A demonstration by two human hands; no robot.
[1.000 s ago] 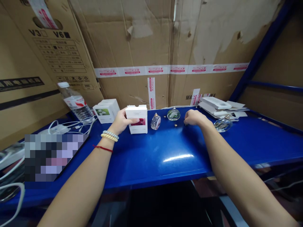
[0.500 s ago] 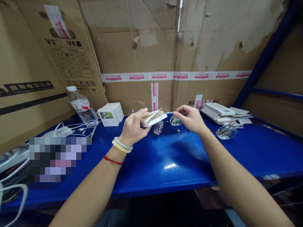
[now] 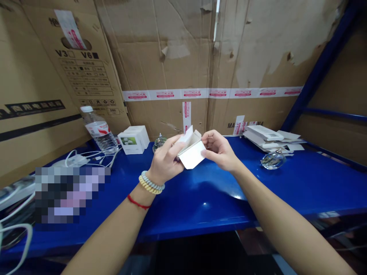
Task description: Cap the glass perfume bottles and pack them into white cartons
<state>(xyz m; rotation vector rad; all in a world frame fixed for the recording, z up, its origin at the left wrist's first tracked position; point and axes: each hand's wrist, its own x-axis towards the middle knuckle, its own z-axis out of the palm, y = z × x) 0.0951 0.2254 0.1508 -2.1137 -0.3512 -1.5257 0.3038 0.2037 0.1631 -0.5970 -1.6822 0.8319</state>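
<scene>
A small white carton (image 3: 191,151) with its top flaps open is held in the air above the blue table (image 3: 206,194), tilted away from me. My left hand (image 3: 164,162) grips its left side with the fingers wrapped round it. My right hand (image 3: 219,149) is closed on its right edge near the open flap. A round glass perfume bottle (image 3: 159,141) stands on the table just behind my left hand. Another glass bottle (image 3: 273,160) lies on the table to the right.
A second white box with a green picture (image 3: 133,139) and a plastic water bottle (image 3: 98,131) stand at the back left beside white cables (image 3: 83,157). Flat white cartons (image 3: 268,135) are stacked at the back right. Cardboard boxes wall the back and left.
My left hand lifted the white carton from the table and tipped it. My right hand left the small items on the table and came onto the carton's right edge.
</scene>
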